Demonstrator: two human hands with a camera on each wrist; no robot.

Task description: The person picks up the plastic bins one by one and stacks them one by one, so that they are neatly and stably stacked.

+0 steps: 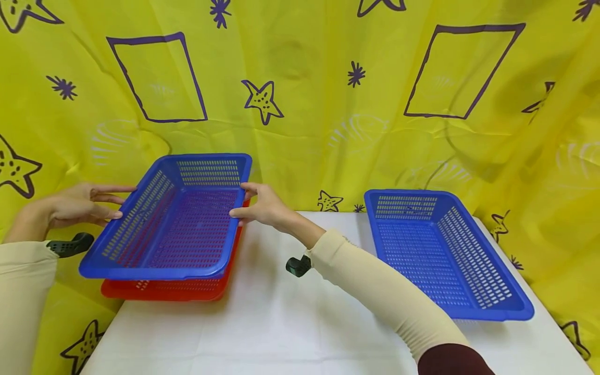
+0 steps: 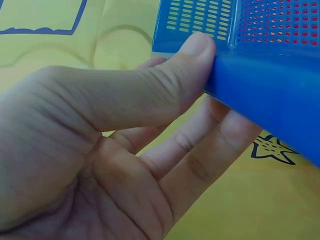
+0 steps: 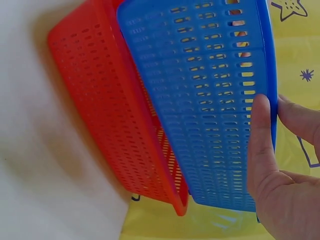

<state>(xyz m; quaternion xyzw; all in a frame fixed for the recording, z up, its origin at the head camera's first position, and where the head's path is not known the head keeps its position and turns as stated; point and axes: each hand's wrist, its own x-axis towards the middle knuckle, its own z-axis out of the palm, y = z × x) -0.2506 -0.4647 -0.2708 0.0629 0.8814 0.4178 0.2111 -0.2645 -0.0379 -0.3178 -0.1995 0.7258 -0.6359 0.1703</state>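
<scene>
A blue plastic basket [image 1: 150, 273] with slotted walls is held by its rim between both hands at the left of the head view. My left hand [image 1: 77, 205] pinches the left rim, thumb on top and fingers underneath, as the left wrist view shows. On the opposite side, my right hand [image 1: 267, 207] grips the right rim between thumb and fingers. Below the blue basket sits a red basket [image 1: 164, 290], mostly hidden by it. In the right wrist view the blue basket's base reaches into or just over the red basket [image 3: 110, 110]; a gap shows between their rims.
A second blue basket [image 1: 487, 314] stands on the right side of the white table [image 1: 290, 323]. Behind and beside the table hangs a yellow curtain [image 1: 309, 156] with purple drawings. Dark wrist-worn devices [image 1: 298, 266] sit at both cuffs.
</scene>
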